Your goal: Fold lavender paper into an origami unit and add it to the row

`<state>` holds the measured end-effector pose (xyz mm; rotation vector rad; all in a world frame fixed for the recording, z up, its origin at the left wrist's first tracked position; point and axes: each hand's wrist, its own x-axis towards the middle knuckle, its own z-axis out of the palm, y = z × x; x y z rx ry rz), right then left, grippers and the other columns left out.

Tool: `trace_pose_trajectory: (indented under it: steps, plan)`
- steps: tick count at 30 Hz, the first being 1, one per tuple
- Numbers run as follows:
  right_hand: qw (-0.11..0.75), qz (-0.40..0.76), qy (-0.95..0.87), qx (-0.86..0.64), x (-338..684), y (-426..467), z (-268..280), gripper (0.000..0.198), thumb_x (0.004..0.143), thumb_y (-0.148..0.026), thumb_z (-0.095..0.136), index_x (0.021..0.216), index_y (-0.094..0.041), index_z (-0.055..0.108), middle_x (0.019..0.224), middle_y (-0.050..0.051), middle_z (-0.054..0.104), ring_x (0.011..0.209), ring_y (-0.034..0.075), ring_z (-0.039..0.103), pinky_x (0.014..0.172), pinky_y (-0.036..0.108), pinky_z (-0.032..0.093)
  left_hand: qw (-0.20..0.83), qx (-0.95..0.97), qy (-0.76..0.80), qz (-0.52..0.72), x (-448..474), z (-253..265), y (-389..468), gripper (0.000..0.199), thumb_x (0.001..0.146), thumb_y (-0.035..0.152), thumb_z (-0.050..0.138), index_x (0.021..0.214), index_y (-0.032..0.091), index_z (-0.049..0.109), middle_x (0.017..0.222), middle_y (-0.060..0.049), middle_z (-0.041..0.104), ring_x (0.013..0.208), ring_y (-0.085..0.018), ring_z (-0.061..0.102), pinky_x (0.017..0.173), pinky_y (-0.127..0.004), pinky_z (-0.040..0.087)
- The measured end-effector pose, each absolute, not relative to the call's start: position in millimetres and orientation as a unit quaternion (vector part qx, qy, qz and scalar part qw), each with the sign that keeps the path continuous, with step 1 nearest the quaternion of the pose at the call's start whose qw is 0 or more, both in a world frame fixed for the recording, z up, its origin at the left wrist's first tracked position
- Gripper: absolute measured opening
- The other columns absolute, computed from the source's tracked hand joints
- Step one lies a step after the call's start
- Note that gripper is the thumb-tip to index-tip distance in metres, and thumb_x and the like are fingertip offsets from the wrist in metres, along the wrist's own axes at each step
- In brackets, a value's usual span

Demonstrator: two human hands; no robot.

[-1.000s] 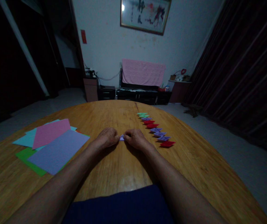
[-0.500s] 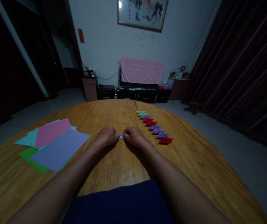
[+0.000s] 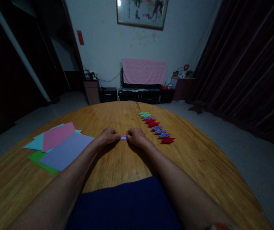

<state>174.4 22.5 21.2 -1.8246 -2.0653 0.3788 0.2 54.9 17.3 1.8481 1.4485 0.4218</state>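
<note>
A small folded piece of purple paper (image 3: 123, 137) lies low over the table between my two hands, its middle showing and its ends covered by fingers. My left hand (image 3: 109, 135) pinches its left end with curled fingers. At the right end, my right hand (image 3: 136, 136) is closed on the same paper. Right of my hands runs a slanting row of several folded paper boats: a red boat (image 3: 167, 140) nearest, then a purple boat (image 3: 164, 135) and others in purple, red and green.
The round wooden table (image 3: 108, 172) spreads beneath my arms. To the left lie overlapping paper sheets, with a purple sheet (image 3: 67, 151) on top, a pink sheet (image 3: 58, 137) and a green sheet (image 3: 41, 159). Beyond the table stands a TV draped with a pink cloth (image 3: 144, 71).
My left hand has shifted slightly left along the purple paper, so a little more of it shows between my hands. The whole view has turned slightly.
</note>
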Motion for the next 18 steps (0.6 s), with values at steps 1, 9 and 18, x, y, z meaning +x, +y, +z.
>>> trace_pose_trajectory:
  steps: [1,9,18]
  plan:
    - [0.178,0.134,-0.731,-0.645,174.4,22.5,21.3,0.021,0.084,-0.023,0.055,0.093,-0.020,0.074,0.088,0.006,0.073,0.079,0.017,0.061,0.061,0.024,0.034,0.355,0.725,0.567,0.162,1.0,17.0,54.7,0.030,0.072,0.042,0.056,0.055,0.018,0.056,0.045,0.000,0.046,0.043,-0.011,0.039,0.045,-0.026,0.023]
    - [0.184,0.133,-0.718,-0.658,172.1,23.3,18.8,0.020,0.085,-0.023,0.056,0.095,-0.020,0.073,0.093,0.007,0.073,0.084,0.018,0.063,0.067,0.025,0.040,0.192,0.793,0.567,0.115,10.2,23.1,54.3,0.033,0.076,0.048,0.055,0.064,0.018,0.062,0.057,-0.003,0.056,0.056,-0.015,0.048,0.054,-0.028,0.029]
    - [0.188,0.121,-0.741,-0.633,176.8,24.8,17.1,0.025,0.084,-0.021,0.055,0.100,-0.018,0.075,0.094,0.009,0.073,0.087,0.019,0.064,0.072,0.025,0.042,0.178,0.791,0.577,0.103,11.0,22.6,52.3,0.030,0.079,0.043,0.055,0.081,0.017,0.070,0.074,-0.007,0.067,0.069,-0.019,0.058,0.057,-0.028,0.032]
